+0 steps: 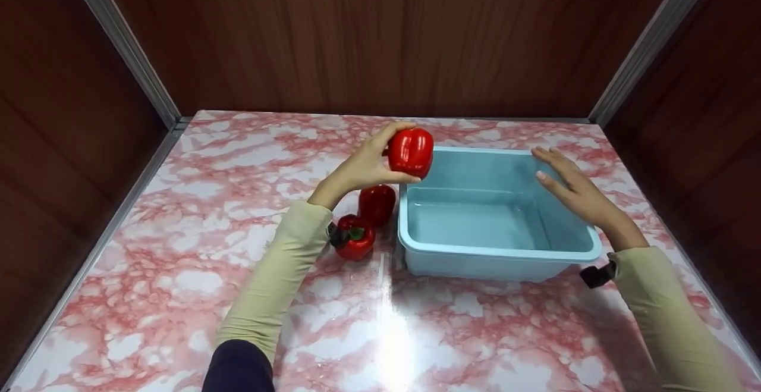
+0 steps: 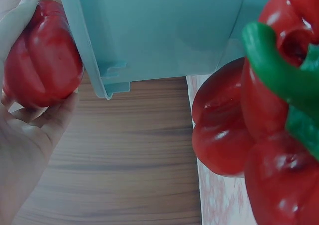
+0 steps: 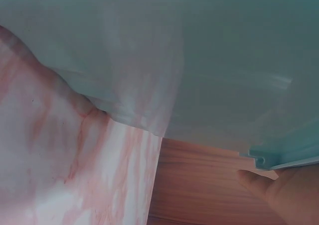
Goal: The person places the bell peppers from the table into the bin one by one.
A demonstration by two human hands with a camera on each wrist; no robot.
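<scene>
My left hand [image 1: 370, 163] grips a shiny red bell pepper [image 1: 411, 153] between thumb and fingers, at the left rim of a light blue plastic tub [image 1: 475, 213]. In the left wrist view the same held bell pepper [image 2: 45, 58] overlaps the tub's edge. My right hand [image 1: 574, 193] is at the tub's right side with fingers straight, near its far right corner. In the right wrist view, part of that hand [image 3: 294, 195] shows beside the rim. Two more red peppers lie left of the tub: one with a green stem [image 1: 355, 237] and one behind it [image 1: 377, 204].
The tub stands on a table with a red and white marbled top [image 1: 238, 178]. Dark brown wood panels [image 1: 380, 41] rise behind and at both sides, joined by grey metal corner strips [image 1: 125, 41]. A small black wrist camera [image 1: 597, 274] sits at my right cuff.
</scene>
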